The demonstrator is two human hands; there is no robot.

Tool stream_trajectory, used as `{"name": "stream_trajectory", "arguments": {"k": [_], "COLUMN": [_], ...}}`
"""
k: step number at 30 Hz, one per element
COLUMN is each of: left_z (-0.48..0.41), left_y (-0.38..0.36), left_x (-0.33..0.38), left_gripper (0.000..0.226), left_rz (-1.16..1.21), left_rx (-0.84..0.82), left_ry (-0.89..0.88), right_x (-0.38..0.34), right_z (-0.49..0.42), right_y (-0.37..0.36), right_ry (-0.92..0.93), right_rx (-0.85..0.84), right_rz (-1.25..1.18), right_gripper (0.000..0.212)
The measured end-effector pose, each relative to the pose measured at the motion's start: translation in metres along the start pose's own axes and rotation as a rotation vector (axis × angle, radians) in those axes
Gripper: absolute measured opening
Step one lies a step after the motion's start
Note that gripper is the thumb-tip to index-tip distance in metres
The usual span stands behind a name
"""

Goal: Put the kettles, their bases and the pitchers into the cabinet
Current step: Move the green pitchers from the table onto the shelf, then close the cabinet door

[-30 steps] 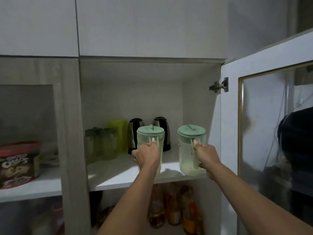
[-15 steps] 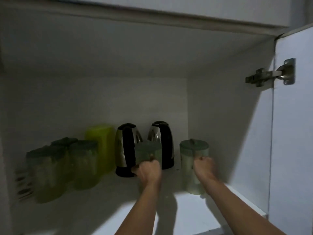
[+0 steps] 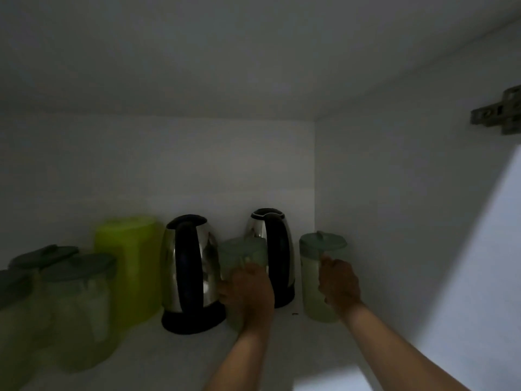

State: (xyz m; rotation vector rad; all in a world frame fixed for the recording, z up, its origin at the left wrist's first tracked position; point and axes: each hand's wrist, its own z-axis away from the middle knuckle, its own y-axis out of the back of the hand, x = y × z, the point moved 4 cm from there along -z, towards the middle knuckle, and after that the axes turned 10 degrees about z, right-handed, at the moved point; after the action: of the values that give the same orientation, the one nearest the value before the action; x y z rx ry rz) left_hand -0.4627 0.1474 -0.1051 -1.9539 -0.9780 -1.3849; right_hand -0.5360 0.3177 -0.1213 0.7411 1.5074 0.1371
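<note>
Inside the dim cabinet, two steel-and-black kettles stand on their black bases at the back: the left kettle (image 3: 191, 266) and the right kettle (image 3: 275, 249). My left hand (image 3: 249, 292) grips the handle of a pale green pitcher (image 3: 241, 252) between the kettles. Beside the right wall, my right hand (image 3: 339, 283) grips a second pale green pitcher (image 3: 315, 277) with a green lid. Both pitchers appear to rest on the white shelf (image 3: 174, 359).
Several more green-lidded pitchers (image 3: 76, 300) crowd the shelf's left side, with a bright lime container (image 3: 129, 263) behind them. The cabinet's right wall (image 3: 394, 221) is close to the right pitcher; a door hinge (image 3: 499, 114) sits high on it.
Both hands have carried the pitchers from the shelf's front edge deep into the cabinet, up to the kettles. The view has moved in close and darkened.
</note>
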Motion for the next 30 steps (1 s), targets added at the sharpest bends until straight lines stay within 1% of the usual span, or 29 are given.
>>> {"name": "stream_trajectory", "arguments": {"k": [1, 3, 5, 8, 11, 14, 17, 18, 20, 23, 27, 30], "left_z": [0.002, 0.000, -0.003, -0.006, 0.004, 0.021, 0.046, 0.057, 0.080, 0.117, 0.165, 0.206], "left_y": [0.000, 0.004, 0.009, 0.018, 0.040, 0.062, 0.074, 0.079, 0.094, 0.119, 0.136, 0.148], "left_x": [0.002, 0.004, 0.000, -0.007, 0.000, 0.006, 0.001, 0.002, 0.013, 0.035, 0.062, 0.083], "left_gripper": [0.062, 0.056, 0.050, 0.059, 0.061, 0.057, 0.060, 0.057, 0.045, 0.038, 0.032, 0.033], "left_rz": [-0.030, -0.016, 0.013, 0.079, 0.059, -0.003, 0.058, 0.065, 0.078, 0.091, 0.115, 0.122], "left_rx": [-0.001, 0.002, -0.040, -0.138, -0.147, -0.224, -0.407, -0.443, -0.458, -0.533, -0.642, -0.687], "left_ry": [-0.024, -0.048, 0.021, 0.104, 0.175, 0.154, 0.126, 0.126, 0.147, 0.197, 0.155, 0.120], "right_x": [-0.001, -0.002, -0.005, -0.002, 0.002, 0.008, 0.021, 0.026, 0.036, 0.045, 0.052, 0.064], "right_z": [-0.003, 0.001, 0.014, 0.034, 0.060, 0.096, 0.144, 0.160, 0.191, 0.232, 0.277, 0.313], "right_y": [-0.002, -0.001, 0.006, 0.019, 0.033, 0.051, 0.073, 0.080, 0.097, 0.125, 0.179, 0.224], "right_ry": [0.000, -0.006, -0.032, -0.083, -0.114, -0.123, -0.164, -0.171, -0.192, -0.188, -0.193, -0.207], "right_rx": [-0.011, -0.034, -0.032, 0.005, 0.044, 0.119, 0.189, 0.212, 0.232, 0.250, 0.347, 0.400], "right_rz": [-0.014, -0.041, -0.058, -0.057, -0.022, 0.006, 0.070, 0.092, 0.115, 0.141, 0.136, 0.143], "right_gripper": [0.072, 0.075, 0.075, 0.079, 0.076, 0.071, 0.065, 0.064, 0.065, 0.068, 0.069, 0.068]}}
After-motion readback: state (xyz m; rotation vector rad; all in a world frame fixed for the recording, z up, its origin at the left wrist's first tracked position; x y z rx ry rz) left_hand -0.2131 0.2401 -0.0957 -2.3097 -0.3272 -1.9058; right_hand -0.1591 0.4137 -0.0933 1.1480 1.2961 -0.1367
